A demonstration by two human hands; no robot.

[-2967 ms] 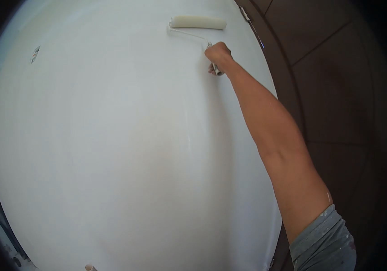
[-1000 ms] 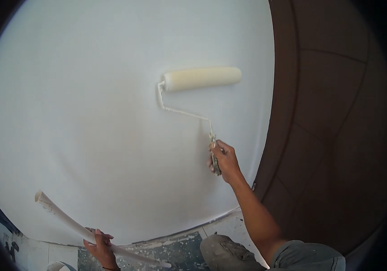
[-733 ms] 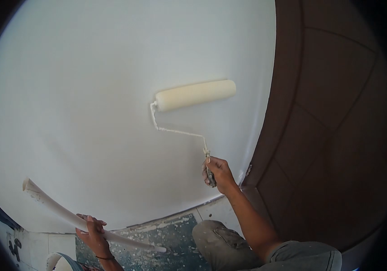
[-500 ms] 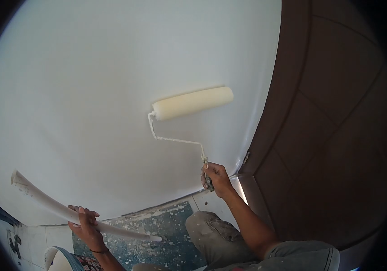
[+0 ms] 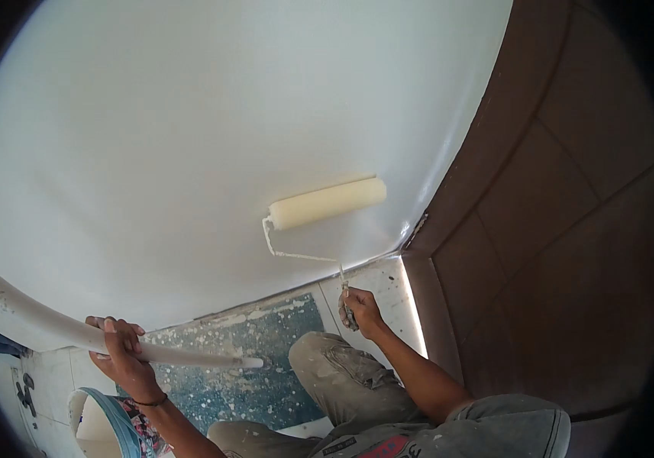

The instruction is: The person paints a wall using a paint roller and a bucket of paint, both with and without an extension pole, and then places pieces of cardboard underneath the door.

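My right hand [image 5: 360,311] is closed round the handle of a paint roller. The cream sleeve of the paint roller [image 5: 328,204] lies against the low part of the white wall [image 5: 189,153], tilted a little up to the right. Its bent wire frame is coated with paint. In my left hand [image 5: 122,353] is a long white pipe [image 5: 44,311], gripped near its middle. One end of the pipe points up to the left, by the wall; the other hangs over the paint-spotted blue sheet [image 5: 227,393] on the floor.
A paint bucket [image 5: 86,404] stands at the lower left, beside my left forearm. Brown door panels [image 5: 556,221] rise on the right, with a bright gap at their foot. Pale tiles [image 5: 48,389] and dark sandals [image 5: 25,393] show at the far left.
The roller has moved down the wall, closer to the floor, with my right hand on it. My view has tipped downward, and the pipe appears farther left.
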